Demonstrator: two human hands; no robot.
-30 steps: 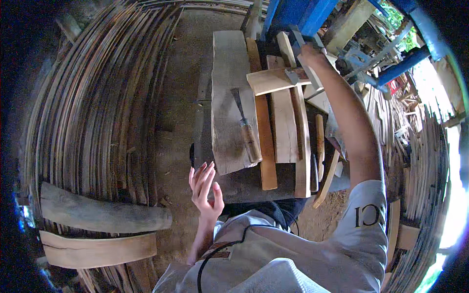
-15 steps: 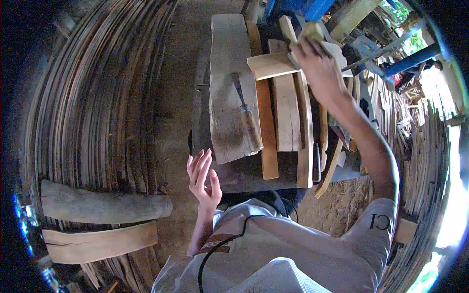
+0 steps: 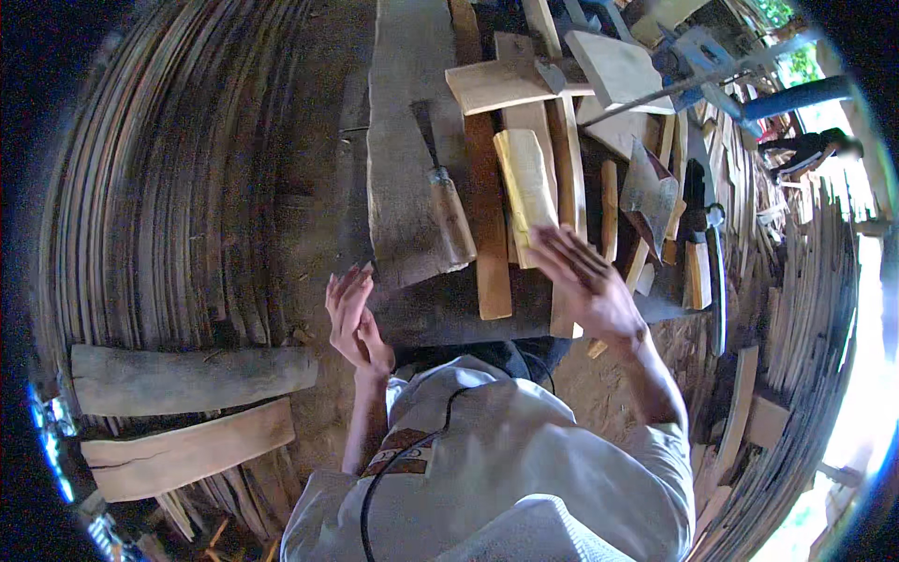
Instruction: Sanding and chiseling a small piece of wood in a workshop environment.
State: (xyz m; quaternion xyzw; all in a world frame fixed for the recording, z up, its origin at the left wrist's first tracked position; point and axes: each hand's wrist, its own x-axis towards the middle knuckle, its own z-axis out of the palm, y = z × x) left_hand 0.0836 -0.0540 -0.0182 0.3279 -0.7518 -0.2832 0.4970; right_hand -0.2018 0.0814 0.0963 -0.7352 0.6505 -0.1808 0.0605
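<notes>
My right hand [image 3: 590,290] is at the near end of a pale, yellow-edged wood block [image 3: 526,178], its fingers laid across that end and its thumb hidden. The block lies over the boards on the bench and points away from me. To the left, my left hand [image 3: 356,318] hovers beside the near end of a wide grey plank [image 3: 407,150], its fingers loosely bent and holding nothing. On that plank lies a chisel [image 3: 451,215] with a wooden handle and a dark blade, its handle toward me.
A short board [image 3: 501,86] lies crosswise over long strips, including an orange-brown one [image 3: 492,281]. Hand tools with wooden handles [image 3: 698,272] lie at the bench's right. Stacked thin boards [image 3: 187,187] fill the left side. Another person [image 3: 810,150] is far right.
My right hand has come back from the far right of the bench, bringing the yellowish block nearer. My left hand stays empty. The view has shifted slightly.
</notes>
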